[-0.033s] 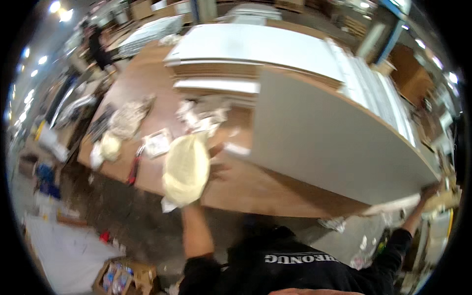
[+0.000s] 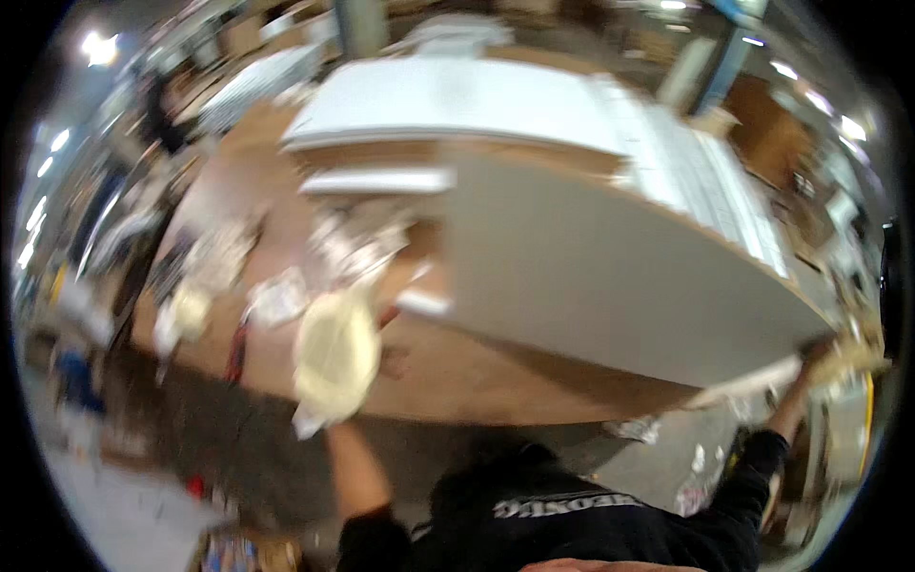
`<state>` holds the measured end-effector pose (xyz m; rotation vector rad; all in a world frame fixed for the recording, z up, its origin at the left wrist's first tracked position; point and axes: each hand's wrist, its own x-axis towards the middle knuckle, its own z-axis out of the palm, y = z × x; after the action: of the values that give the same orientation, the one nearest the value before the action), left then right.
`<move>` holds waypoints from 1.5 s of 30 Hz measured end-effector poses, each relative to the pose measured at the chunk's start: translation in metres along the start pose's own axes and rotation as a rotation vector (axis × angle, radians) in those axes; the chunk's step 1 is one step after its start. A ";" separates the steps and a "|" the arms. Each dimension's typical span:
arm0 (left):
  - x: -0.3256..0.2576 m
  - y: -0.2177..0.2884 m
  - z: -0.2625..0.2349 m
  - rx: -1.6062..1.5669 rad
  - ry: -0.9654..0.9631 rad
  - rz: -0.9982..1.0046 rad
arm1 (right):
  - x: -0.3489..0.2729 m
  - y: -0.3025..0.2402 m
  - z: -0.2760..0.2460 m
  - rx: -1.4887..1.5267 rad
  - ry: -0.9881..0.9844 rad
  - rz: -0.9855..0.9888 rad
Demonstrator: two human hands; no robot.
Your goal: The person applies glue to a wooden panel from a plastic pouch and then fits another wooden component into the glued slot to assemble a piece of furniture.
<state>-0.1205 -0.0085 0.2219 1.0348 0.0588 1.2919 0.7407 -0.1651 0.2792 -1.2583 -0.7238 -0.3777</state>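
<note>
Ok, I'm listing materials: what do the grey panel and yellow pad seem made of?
Grey panel: probably wood-based board, matte, judging by its even face and brown edge. Yellow pad: perhaps cloth, dull, given its soft, uneven rim; blur leaves this open.

head view | left of two head-worn fisheyes | faces down and forward | table (image 2: pixel 534 398), grey panel (image 2: pixel 610 276) near

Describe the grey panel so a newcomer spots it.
Find the brown table, with white panels stacked toward its far side. The grey panel slants up in front of them, its right corner at the right hand. Its broad grey face sets it apart from the white ones.
</note>
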 end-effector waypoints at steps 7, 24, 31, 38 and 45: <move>0.026 -0.090 0.086 -0.057 -0.004 -0.161 | -0.083 -0.081 0.111 -0.183 0.062 -0.278; 0.130 -0.217 0.352 -1.010 -0.203 -0.396 | -0.105 -0.116 0.087 0.185 -0.193 -0.088; 0.158 -0.243 0.436 -0.573 -0.173 -0.399 | -0.110 -0.124 0.046 0.221 -0.268 -0.050; 0.186 -0.264 0.456 0.717 -0.042 0.452 | -0.114 -0.108 0.048 0.291 -0.110 -0.173; 0.200 -0.267 0.481 1.171 -0.153 0.391 | -0.105 -0.109 0.049 0.313 -0.190 -0.122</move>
<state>0.4197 -0.1110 0.4228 2.2177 0.5716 1.5242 0.5825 -0.1628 0.2934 -0.9635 -0.9846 -0.2337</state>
